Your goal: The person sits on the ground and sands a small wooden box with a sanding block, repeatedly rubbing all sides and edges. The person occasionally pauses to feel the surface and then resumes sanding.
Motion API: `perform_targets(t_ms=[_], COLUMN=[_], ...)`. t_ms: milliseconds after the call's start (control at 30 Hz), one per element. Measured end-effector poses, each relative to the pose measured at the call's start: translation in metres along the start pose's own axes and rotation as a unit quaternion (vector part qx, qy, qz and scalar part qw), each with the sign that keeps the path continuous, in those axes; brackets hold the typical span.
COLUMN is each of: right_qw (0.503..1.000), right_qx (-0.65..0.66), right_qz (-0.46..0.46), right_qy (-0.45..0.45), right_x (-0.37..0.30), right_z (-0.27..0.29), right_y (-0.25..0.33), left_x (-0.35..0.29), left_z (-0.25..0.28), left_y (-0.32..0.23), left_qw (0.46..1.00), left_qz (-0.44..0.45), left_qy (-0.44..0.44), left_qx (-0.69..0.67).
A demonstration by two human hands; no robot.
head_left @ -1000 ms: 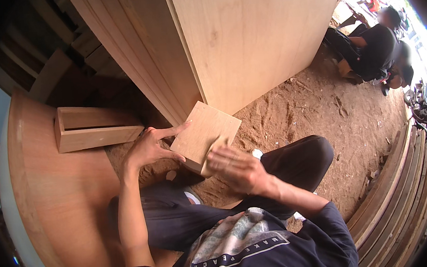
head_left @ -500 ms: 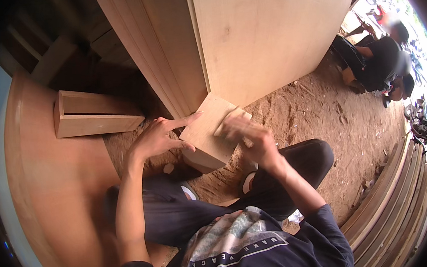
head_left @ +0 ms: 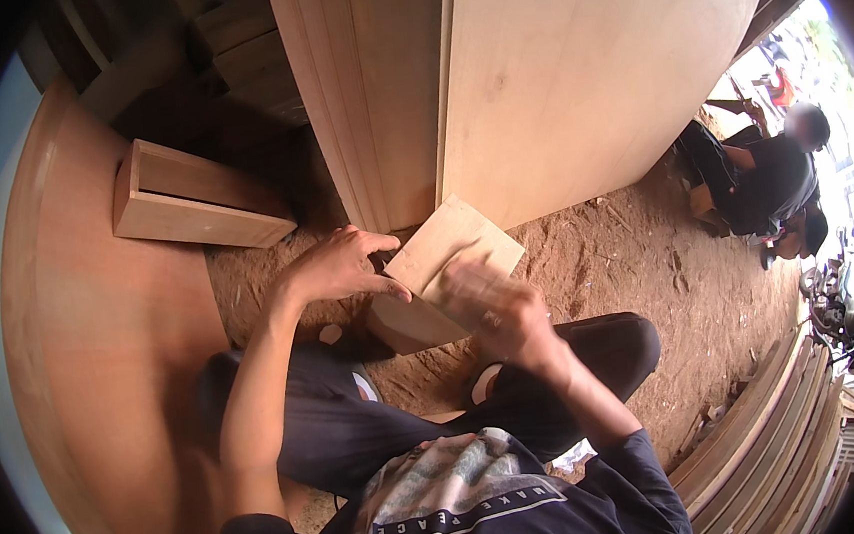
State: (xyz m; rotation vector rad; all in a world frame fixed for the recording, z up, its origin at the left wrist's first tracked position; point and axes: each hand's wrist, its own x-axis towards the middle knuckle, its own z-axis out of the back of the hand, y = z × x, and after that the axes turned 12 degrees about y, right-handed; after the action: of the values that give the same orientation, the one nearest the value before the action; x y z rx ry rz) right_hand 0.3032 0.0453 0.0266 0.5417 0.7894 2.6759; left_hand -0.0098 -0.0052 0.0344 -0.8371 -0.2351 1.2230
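In front of my bent knees stands a pale wooden box-like piece with a flat, roughly square top panel. My left hand is at the left corner of that panel, thumb and forefinger spread either side of it; whether it bears on the wood is hard to tell. My right hand, blurred by motion, lies over the right part of the panel. At its fingertips shows the curved edge of a thin tan sheet, pressed against the wood. Some of its fingers are smeared.
A tall wooden cabinet rises just beyond the box. On my left lie a broad curved wooden panel and an open drawer. Stacked planks run along the right over sandy ground. Another person sits at the far right.
My right hand has kept moving over the panel, slightly down and towards me. My left forefinger has drawn back from the panel's top towards its corner. The whole view has shifted and turned slightly.
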Motion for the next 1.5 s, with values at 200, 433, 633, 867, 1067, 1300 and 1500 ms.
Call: perform_targets(t_ms=[200, 433, 633, 867, 1067, 1300, 1500], right_qw=[0.999, 1.0, 0.993, 0.999, 0.994, 0.993, 0.993], right_qx=[0.042, -0.003, -0.066, -0.034, -0.087, 0.033, 0.015], right_qz=[0.004, -0.008, -0.101, -0.006, 0.059, -0.11, 0.09], right_qy=[-0.015, 0.016, -0.02, 0.021, 0.027, -0.005, 0.075], right_x=[0.007, 0.006, 0.019, 0.021, 0.03, 0.056, 0.048], right_z=[0.011, 0.005, 0.02, 0.018, 0.004, 0.017, 0.002], right_y=[-0.028, -0.006, -0.037, -0.024, -0.003, -0.062, 0.0], left_x=[-0.004, 0.006, 0.002, -0.003, -0.003, 0.0, -0.007], left_z=[-0.002, -0.011, -0.005, -0.014, -0.01, -0.017, -0.01], left_y=[-0.009, 0.007, -0.014, 0.001, -0.009, -0.003, 0.001], left_qw=[1.0, 0.999, 0.999, 0.999, 0.997, 0.993, 0.996], left_qz=[0.02, -0.044, -0.013, -0.035, -0.038, -0.091, -0.06], left_qy=[0.007, -0.026, 0.007, -0.018, -0.003, -0.03, -0.002], left_qx=[0.0, -0.006, -0.03, -0.019, -0.065, -0.074, -0.059])
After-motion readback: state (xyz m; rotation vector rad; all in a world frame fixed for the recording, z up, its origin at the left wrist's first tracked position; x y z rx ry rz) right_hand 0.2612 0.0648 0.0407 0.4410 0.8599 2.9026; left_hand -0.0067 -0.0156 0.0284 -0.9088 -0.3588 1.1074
